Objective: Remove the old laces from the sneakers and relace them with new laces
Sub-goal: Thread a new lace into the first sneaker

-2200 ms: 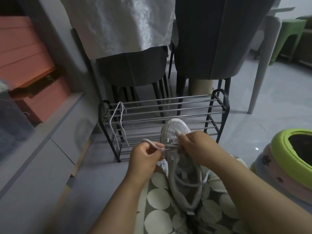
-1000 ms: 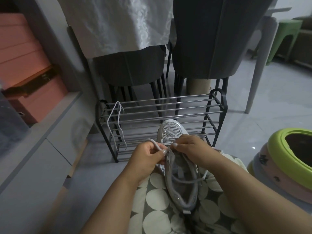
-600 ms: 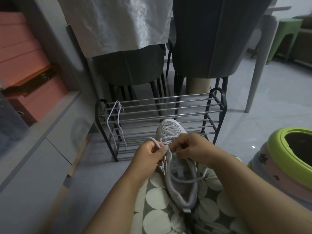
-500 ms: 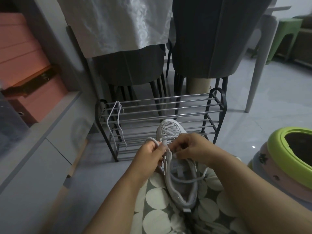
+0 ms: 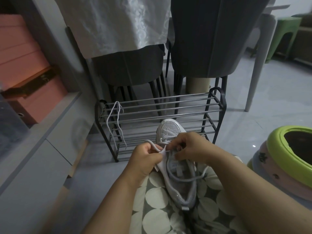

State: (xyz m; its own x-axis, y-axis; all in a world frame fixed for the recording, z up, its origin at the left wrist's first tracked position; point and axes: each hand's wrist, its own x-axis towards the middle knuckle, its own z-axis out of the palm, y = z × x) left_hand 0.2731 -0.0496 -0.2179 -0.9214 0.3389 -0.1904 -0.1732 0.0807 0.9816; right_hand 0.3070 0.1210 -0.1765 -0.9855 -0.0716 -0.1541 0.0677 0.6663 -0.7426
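A grey-white sneaker [image 5: 177, 168] lies on the person's lap, on dotted fabric [image 5: 157, 215], its toe pointing toward a metal shoe rack [image 5: 217, 105]. The left hand [image 5: 145, 162] pinches a grey lace [image 5: 152, 146] at the sneaker's left edge, beside the eyelets. The right hand [image 5: 190, 148] rests over the tongue with fingers curled, pinching the lace near the front rows. A loose white lace [image 5: 116, 122] hangs over the rack's left end. A green-rimmed tub [image 5: 276, 151] stands at the right.
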